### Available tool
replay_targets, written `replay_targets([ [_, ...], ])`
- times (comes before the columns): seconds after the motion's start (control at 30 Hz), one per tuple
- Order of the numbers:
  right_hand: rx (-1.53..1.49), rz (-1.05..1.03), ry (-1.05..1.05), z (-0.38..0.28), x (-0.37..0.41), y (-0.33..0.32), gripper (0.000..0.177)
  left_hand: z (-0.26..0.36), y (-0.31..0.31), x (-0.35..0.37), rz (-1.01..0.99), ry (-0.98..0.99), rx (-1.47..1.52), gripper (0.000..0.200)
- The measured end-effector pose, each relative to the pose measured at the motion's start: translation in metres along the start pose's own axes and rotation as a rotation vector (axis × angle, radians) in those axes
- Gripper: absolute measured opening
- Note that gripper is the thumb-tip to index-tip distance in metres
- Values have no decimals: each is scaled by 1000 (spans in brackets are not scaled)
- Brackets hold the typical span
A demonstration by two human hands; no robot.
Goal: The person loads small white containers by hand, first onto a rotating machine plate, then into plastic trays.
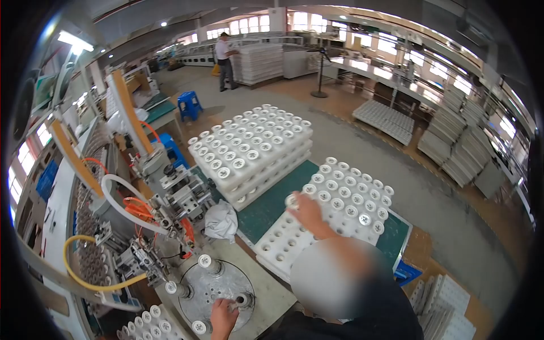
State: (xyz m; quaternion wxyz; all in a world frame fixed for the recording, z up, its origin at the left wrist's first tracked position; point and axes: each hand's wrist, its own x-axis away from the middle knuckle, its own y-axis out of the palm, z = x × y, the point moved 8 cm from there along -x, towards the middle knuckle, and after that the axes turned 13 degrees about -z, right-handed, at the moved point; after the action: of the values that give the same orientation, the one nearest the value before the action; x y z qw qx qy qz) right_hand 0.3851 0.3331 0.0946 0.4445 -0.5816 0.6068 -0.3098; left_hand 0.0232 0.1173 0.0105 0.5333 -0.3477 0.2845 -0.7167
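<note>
The tray [277, 249] by the right hand [309, 212] holds white parts [351, 198] upright in its far rows, while its near holes gape. Behind it a stack [249, 150] of trays is full. The right fingers grasp one part [290, 200] at the tray's far edge; its axis cannot be told. The left hand [222, 318] curls at a peg [243, 299] on the metal disc [209, 289], its grip unclear. A green mat [266, 207] lies beneath, on a factory floor [351, 136].
</note>
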Motion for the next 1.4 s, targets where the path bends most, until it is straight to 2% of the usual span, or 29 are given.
replay_targets([
  [0.03, -167, -85, -14, -27, 13, 6, 53, -6, 1, 7, -14, 15, 0, 25],
  [0.07, -284, -95, -116, -53, 36, 31, 53, -20, 1, 16, 5, -52, 17, 22],
  [0.1, -452, -316, -222, -89, 62, 59, 55, -32, 1, 25, 24, -124, 32, 18],
  [0.13, -243, -424, -257, -114, 92, 92, 59, -35, 3, 29, 17, -120, 33, 18],
  [0.2, -235, -530, -504, -165, 141, 141, 62, -47, 6, 42, 6, -168, 63, 15],
  [0.3, -141, -542, -619, -195, 184, 187, 61, -57, 0, 52, 119, -125, 26, 15],
  [0.33, -120, -442, -612, -195, 188, 199, 61, -57, -5, 55, 135, -122, 52, 17],
  [0.37, -142, -475, -650, -202, 196, 206, 61, -55, -12, 55, 158, -125, 79, 18],
  [0.43, -95, -404, -661, -212, 199, 200, 59, -41, -29, 57, 254, -36, 86, 22],
  [0.47, -122, -445, -704, -221, 205, 202, 59, -39, -33, 57, 239, -67, 127, 23],
  [0.53, -122, -348, -653, -226, 203, 193, 60, -36, -43, 52, 268, -76, 169, 24],
  [0.77, -208, -560, -689, -267, 236, 212, 64, -22, -93, 53, 396, -130, 182, 25],
  [0.83, -279, -448, -629, -276, 228, 204, 65, -20, -114, 68, 450, -173, 167, 25],
  [0.97, -306, -564, -729, -325, 217, 219, 62, -39, -122, 98, 487, -276, 119, 23],
  [1.03, -106, -697, -853, -354, 227, 255, 58, -38, -123, 103, 487, -274, 106, 23],
  [1.07, -101, -688, -855, -358, 228, 268, 58, -36, -124, 105, 489, -278, 104, 24],
  [1.13, 74, -723, -937, -358, 249, 303, 43, -34, -127, 99, 486, -269, 105, 24],
  [1.17, 82, -721, -926, -345, 260, 348, 43, -35, -126, 95, 474, -275, 118, 24],
  [1.23, -350, -672, -924, -321, 270, 398, 53, -33, -117, 83, 451, -278, 145, 25],
  [1.27, -347, -675, -914, -317, 260, 353, 53, -32, -106, 70, 347, -268, 107, 30],
  [1.3, -249, -777, -774, -318, 247, 315, 49, -33, -96, 57, 250, -257, 63, 36],
  [1.33, -149, -875, -632, -304, 243, 270, 45, -33, -87, 48, 248, -253, 65, 36],
  [1.4, -304, -767, -541, -245, 246, 254, 44, -18, -48, 17, 68, -146, -18, 52],
])
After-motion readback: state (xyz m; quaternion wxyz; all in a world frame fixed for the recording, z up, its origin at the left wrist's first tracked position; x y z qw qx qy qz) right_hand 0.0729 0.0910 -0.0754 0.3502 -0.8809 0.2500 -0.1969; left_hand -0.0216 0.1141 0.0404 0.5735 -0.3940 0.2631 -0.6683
